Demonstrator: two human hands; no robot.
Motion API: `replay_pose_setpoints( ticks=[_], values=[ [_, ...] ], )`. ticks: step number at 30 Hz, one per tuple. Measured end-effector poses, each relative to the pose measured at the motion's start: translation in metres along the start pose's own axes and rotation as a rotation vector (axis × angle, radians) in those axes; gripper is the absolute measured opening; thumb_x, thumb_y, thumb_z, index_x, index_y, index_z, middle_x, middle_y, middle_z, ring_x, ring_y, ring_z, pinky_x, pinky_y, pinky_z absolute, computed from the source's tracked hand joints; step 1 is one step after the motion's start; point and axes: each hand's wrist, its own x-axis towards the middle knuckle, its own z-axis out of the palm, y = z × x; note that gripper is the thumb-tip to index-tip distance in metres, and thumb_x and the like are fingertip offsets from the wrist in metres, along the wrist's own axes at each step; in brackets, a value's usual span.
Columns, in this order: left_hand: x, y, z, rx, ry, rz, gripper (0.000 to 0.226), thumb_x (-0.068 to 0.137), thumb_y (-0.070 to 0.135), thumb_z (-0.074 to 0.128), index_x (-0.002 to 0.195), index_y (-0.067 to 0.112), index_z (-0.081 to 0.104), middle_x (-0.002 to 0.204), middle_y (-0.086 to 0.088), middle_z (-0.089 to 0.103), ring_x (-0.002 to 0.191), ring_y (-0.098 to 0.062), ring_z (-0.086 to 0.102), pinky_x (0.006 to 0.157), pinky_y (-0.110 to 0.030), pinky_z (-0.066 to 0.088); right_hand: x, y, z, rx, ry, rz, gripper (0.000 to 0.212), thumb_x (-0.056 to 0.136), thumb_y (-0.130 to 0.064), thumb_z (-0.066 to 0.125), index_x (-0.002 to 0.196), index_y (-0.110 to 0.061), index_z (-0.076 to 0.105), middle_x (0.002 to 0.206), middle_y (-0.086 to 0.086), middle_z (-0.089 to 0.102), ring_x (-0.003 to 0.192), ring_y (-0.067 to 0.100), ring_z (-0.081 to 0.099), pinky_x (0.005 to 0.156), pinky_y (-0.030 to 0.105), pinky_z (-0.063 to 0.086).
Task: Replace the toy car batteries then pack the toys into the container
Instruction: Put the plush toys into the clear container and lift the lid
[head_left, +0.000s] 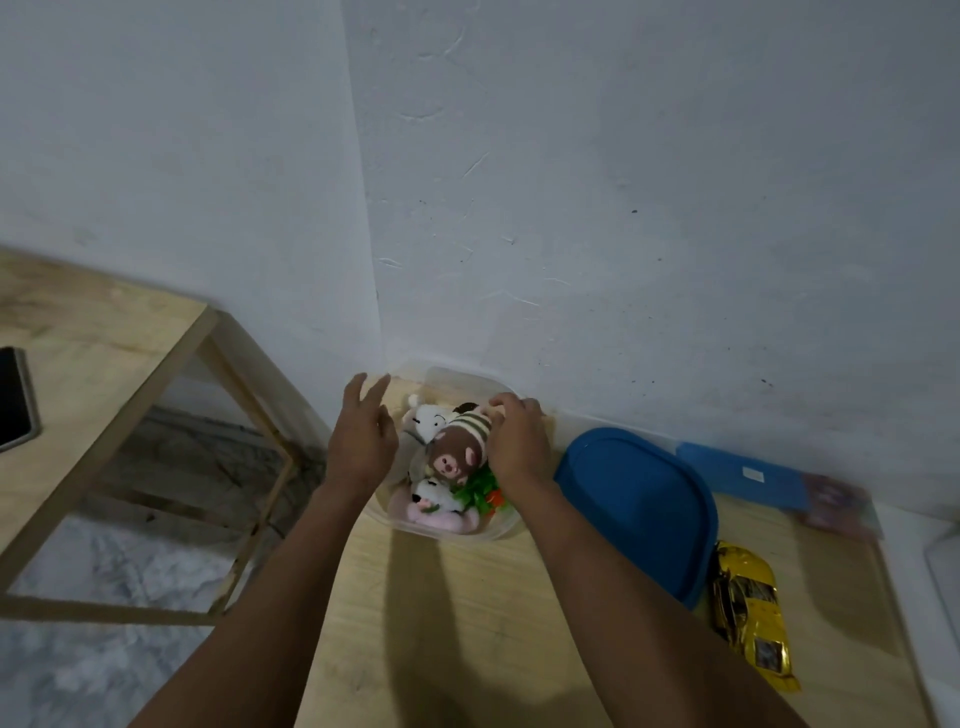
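While the yellow toy car (753, 618) lies unpacked on the table's (467, 623) near right, long axis running roughly away from the person, the blue lid (634, 504) separates it from the clear container (467, 535). Beyond, the right hand (519, 441) curls its fingers over the brown striped plush (460, 447) inside; the left hand (361, 441) hovers at the left rim, fingers spread, empty. The car sits rightward and nearer, so the right hand is likely better placed to fetch it.

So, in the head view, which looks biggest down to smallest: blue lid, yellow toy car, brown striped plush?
1. blue lid
2. yellow toy car
3. brown striped plush, partly covered by the right hand
The car lies nearer the camera, so that gap is unsure.
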Motion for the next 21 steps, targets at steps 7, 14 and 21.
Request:
replay_pose_setpoints(
  ticks=[7,14,21],
  values=[
    [-0.01,-0.002,0.0,-0.016,-0.025,-0.199,0.047,0.102,0.007,0.037,0.148,0.002,0.036,0.145,-0.019,0.047,0.132,-0.032,0.046,0.106,-0.038,0.038,-0.022,0.0,0.003,-0.076,-0.209,-0.093,0.049,0.087,-0.057,0.056,0.13,-0.034,0.051,0.124,-0.001,0.051,0.109,0.02,0.055,0.084,0.034,0.049],
    [-0.012,-0.009,0.002,0.211,0.015,-0.138,0.04,0.103,0.016,0.035,0.14,0.011,0.049,0.11,-0.017,0.071,0.094,-0.034,0.067,0.076,-0.046,0.057,-0.009,-0.014,0.011,0.179,-0.178,0.089,0.051,0.077,-0.031,0.073,0.124,-0.022,0.056,0.124,0.004,0.056,0.109,0.021,0.056,0.09,0.037,0.052],
    [-0.018,-0.003,0.007,0.251,0.086,-0.155,0.008,0.101,0.015,0.044,0.099,0.007,0.047,0.074,-0.014,0.066,0.057,-0.029,0.056,0.048,-0.034,0.042,0.006,-0.014,-0.018,0.335,-0.027,0.075,0.039,0.075,-0.031,0.075,0.11,-0.023,0.06,0.109,-0.004,0.058,0.102,0.015,0.057,0.078,0.026,0.049]
  ],
)
